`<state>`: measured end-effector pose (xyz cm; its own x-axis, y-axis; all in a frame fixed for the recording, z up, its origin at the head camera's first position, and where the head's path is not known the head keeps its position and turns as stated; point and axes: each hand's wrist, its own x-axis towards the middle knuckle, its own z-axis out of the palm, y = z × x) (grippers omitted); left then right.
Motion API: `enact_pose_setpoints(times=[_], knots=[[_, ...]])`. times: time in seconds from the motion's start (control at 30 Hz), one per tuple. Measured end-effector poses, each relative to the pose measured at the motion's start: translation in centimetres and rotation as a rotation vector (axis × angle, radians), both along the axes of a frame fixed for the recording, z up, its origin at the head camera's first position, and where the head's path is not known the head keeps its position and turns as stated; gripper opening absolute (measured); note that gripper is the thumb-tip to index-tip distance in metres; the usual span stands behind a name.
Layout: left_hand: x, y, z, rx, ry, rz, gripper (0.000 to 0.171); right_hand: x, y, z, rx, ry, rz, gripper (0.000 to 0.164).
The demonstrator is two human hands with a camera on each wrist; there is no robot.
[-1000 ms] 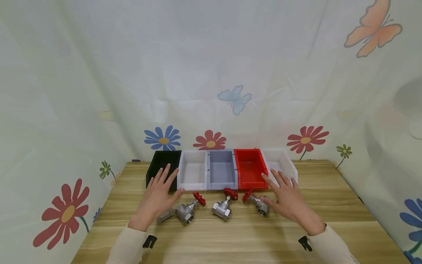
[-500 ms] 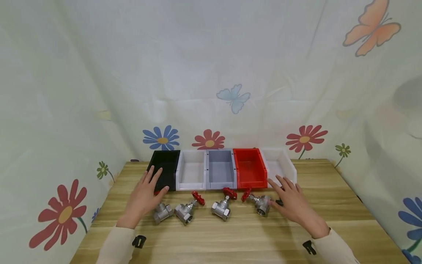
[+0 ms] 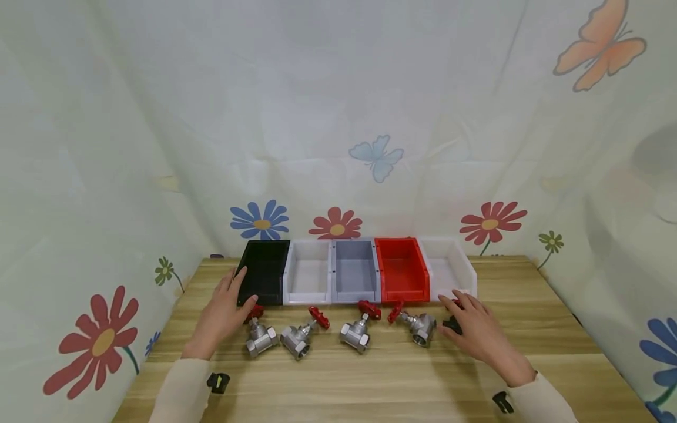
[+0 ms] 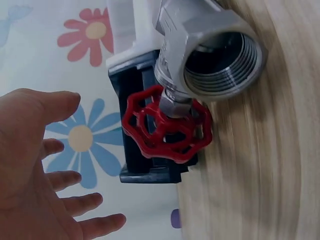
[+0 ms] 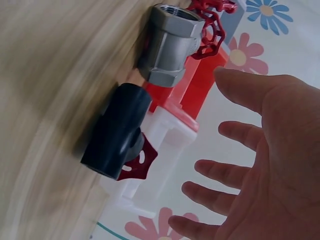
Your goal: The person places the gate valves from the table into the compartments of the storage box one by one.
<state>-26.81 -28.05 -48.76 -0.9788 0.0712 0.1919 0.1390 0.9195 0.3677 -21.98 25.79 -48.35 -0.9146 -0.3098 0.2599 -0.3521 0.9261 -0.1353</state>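
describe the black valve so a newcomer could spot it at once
On the wooden table, five bins stand side by side, with valves lined up in front. At the right end, by the right hand and in front of the rightmost white bin, is the black valve. Its handwheel is red too, but its body alone is black; the other four are silver.

Hands wider apart than before, leftmost valve more exposed

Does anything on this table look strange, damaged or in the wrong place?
Nothing looks spilled or damaged. The only odd one is the black valve, near the right hand: the other four valves have silver bodies.
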Motion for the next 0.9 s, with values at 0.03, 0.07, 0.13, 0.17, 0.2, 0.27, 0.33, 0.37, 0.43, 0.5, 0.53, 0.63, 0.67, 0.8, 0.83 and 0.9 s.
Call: enact_pose_setpoints(times=[0.03, 0.07, 0.13, 0.17, 0.2, 0.27, 0.33, 0.37, 0.43, 0.5, 0.53, 0.63, 0.67, 0.8, 0.83, 0.9], knots=[[-0.1, -0.1, -0.1, 0.007, -0.010, 0.003, 0.079, 0.1, 0.1, -0.1, 0.000, -0.008, -0.001, 0.064], [-0.2, -0.3, -0.2, 0.009, -0.020, 0.005, 0.080, 0.1, 0.2, -0.2, 0.001, -0.017, -0.003, 0.064], [-0.4, -0.5, -0.4, 0.011, -0.035, 0.004, 0.081, 0.1, 0.4, -0.4, 0.001, -0.041, -0.012, 0.063], [-0.5, -0.6, -0.5, 0.012, -0.041, 0.004, 0.081, 0.2, 0.5, -0.5, 0.000, -0.054, -0.017, 0.062], [-0.6, -0.7, -0.6, 0.017, -0.044, 0.004, 0.080, 0.2, 0.6, -0.6, -0.002, -0.065, -0.021, 0.062], [-0.9, -0.9, -0.8, 0.028, -0.046, 0.006, 0.080, 0.1, 0.8, -0.8, -0.003, -0.078, -0.026, 0.061], [-1.2, -1.0, -1.0, 0.047, -0.045, 0.005, 0.079, 0.1, 1.0, -0.9, -0.006, -0.083, -0.029, 0.060], [-1.4, -1.1, -1.1, 0.058, -0.045, 0.004, 0.079, 0.0, 1.0, -1.0, -0.010, -0.082, -0.027, 0.060], [-1.7, -1.3, -1.3, 0.073, -0.046, 0.001, 0.079, 0.0, 1.1, -1.0, -0.017, -0.076, -0.022, 0.059], [-2.0, -1.4, -1.5, 0.084, -0.048, -0.006, 0.079, 0.1, 1.2, -1.1, -0.022, -0.073, -0.023, 0.057], [-2.2, -1.5, -1.5, 0.091, -0.049, -0.009, 0.079, 0.1, 1.3, -1.1, -0.024, -0.072, -0.026, 0.057], [-2.3, -1.8, -1.6, 0.111, -0.049, -0.021, 0.078, 0.2, 1.4, -1.2, -0.021, -0.088, -0.036, 0.055], [-2.4, -1.9, -1.7, 0.115, -0.048, -0.025, 0.078, 0.2, 1.4, -1.3, -0.018, -0.098, -0.041, 0.054], [-2.4, -2.1, -1.8, 0.134, -0.041, -0.039, 0.077, 0.3, 1.4, -1.5, -0.005, -0.130, -0.050, 0.053], [-2.5, -2.1, -1.9, 0.136, -0.033, -0.044, 0.076, 0.3, 1.4, -1.5, -0.002, -0.134, -0.052, 0.052], [-2.5, -2.2, -2.0, 0.147, -0.009, -0.053, 0.074, 0.2, 1.4, -1.5, 0.002, -0.141, -0.053, 0.052]])
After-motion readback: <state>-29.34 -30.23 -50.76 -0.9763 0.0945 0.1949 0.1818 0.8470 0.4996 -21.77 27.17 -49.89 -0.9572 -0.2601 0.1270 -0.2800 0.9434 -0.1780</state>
